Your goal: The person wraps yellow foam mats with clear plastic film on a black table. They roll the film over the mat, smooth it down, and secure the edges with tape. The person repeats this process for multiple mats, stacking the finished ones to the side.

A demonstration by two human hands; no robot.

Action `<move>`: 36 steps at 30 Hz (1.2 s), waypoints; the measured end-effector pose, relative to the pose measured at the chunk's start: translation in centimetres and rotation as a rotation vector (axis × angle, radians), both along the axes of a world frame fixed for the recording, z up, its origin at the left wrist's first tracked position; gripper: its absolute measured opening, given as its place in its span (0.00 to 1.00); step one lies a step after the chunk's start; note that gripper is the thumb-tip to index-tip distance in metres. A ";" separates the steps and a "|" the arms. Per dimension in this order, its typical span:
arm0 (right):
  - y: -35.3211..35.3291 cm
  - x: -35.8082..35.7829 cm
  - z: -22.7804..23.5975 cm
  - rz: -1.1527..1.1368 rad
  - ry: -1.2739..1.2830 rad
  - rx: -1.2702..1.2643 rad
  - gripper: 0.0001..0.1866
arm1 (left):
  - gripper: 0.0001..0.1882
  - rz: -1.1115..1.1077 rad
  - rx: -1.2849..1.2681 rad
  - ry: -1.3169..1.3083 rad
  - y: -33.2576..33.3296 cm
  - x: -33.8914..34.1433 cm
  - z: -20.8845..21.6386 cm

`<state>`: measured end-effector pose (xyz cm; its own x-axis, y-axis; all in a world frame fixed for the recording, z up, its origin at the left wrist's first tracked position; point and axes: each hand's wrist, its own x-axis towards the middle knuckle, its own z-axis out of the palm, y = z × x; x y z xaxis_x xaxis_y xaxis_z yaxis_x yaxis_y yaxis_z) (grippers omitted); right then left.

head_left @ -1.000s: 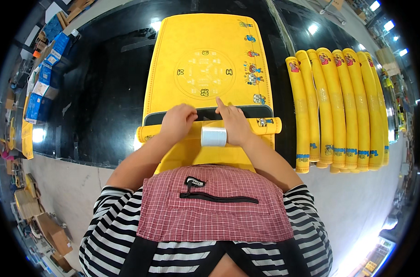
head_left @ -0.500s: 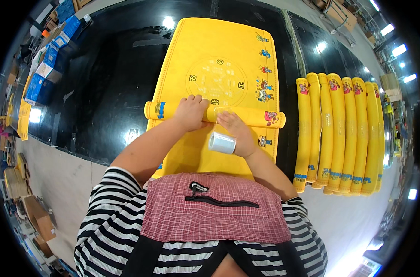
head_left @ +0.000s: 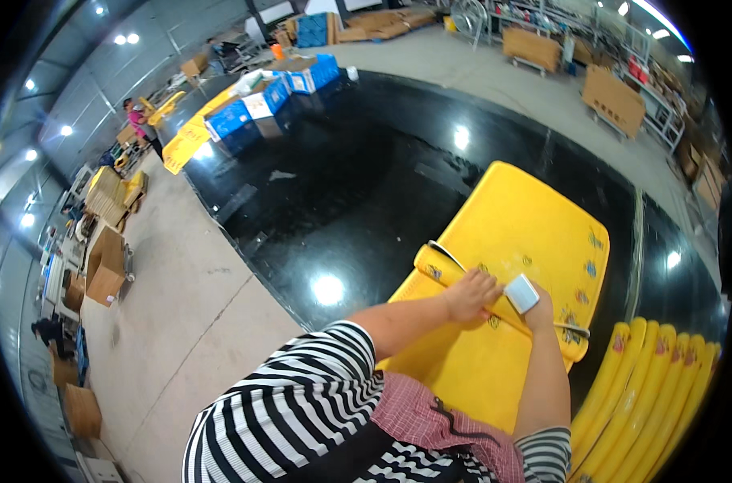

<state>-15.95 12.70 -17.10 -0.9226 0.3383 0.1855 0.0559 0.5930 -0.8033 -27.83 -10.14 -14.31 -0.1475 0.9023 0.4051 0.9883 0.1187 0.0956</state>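
A yellow mat with small cartoon prints (head_left: 535,217) lies spread on the black table, and a rolled yellow mat (head_left: 438,266) lies across it. My left hand (head_left: 472,296) grips the rolled mat near its middle, fingers over the top. In my right hand (head_left: 541,310) is a roll of clear tape (head_left: 521,294), held at the rolled mat just right of my left hand. Its far fingers are hidden behind the tape. The rolled mat's ends show loose, dark-looking edges.
Several rolled yellow mats (head_left: 633,386) lie side by side at the lower right. Blue and white boxes (head_left: 265,100) stand at the table's far left. A cardboard box (head_left: 107,266) is on the floor at left; a person in pink (head_left: 136,119) stands farther off.
My view has swung left, so the mats appear farther right. The right hand has brought the tape roll up from the near side onto the rolled mat. The left hand stays on the roll.
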 end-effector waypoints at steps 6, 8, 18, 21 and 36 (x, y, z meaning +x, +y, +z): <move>-0.5 -0.3 2.2 -0.036 -0.049 -0.796 0.07 | 0.37 -0.078 -0.101 -0.028 0.7 -2.2 0.2; -2.2 1.9 2.4 0.137 0.085 -0.062 0.21 | 0.35 -0.090 -0.083 -0.028 0.6 -2.5 -0.4; -14.3 17.3 -1.8 0.333 0.050 0.592 0.30 | 0.32 -0.128 -0.577 -0.442 -7.1 6.2 3.4; -14.4 18.9 -4.1 0.298 0.008 0.572 0.29 | 0.27 -0.066 -0.570 -0.356 -5.2 5.1 5.4; 2.0 -2.5 1.7 -0.057 0.208 -0.898 0.12 | 0.41 0.119 -0.049 -0.086 0.6 3.7 -1.2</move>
